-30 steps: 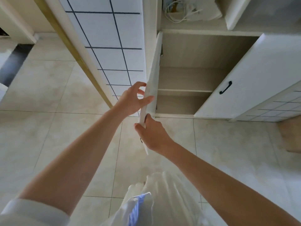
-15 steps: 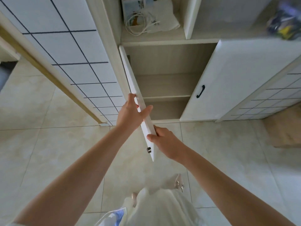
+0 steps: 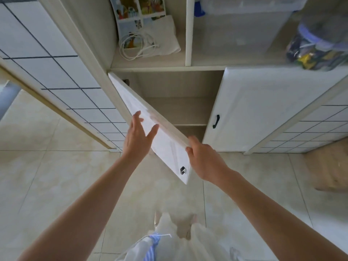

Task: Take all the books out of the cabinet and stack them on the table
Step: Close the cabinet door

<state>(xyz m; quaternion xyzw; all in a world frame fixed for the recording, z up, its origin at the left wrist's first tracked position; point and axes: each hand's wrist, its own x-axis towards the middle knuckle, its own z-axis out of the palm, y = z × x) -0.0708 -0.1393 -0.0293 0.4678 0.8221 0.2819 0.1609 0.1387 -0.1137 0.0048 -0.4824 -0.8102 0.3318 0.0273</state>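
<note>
Right hand (image 3: 204,159) curled over the free edge of the left cabinet door (image 3: 150,127), fingers wrapped behind the panel near its lower corner, just above the small metal fitting (image 3: 182,170). Left hand (image 3: 138,137) laid flat against the white outer face of the same door, fingers straight and spread, thumb out to the right, gripping nothing. Likely a two-handed way of steadying and swinging the panel: one hand steering the edge, the other pressing the face so the door moves evenly on its hinge at the far left.

Door standing partly open, angled out toward the near side from the cabinet (image 3: 175,85). Right cabinet door (image 3: 250,110) with its black handle (image 3: 216,121) open too, swung out toward the right. Through the gap, an inner shelf (image 3: 180,110) and a lower compartment beneath it, both showing bare wood; no books visible inside from this angle, though the near parts behind the doors stay hidden. Table not in view either.

On the open shelf above, far from both hands: an illustrated sheet or thin booklet (image 3: 137,17) leaning at the back, a coiled white cable (image 3: 137,46) over a folded white cloth (image 3: 165,38). Further right, a blurred container with a blue band (image 3: 318,44). Whether the illustrated item counts among the books cannot be told
</note>
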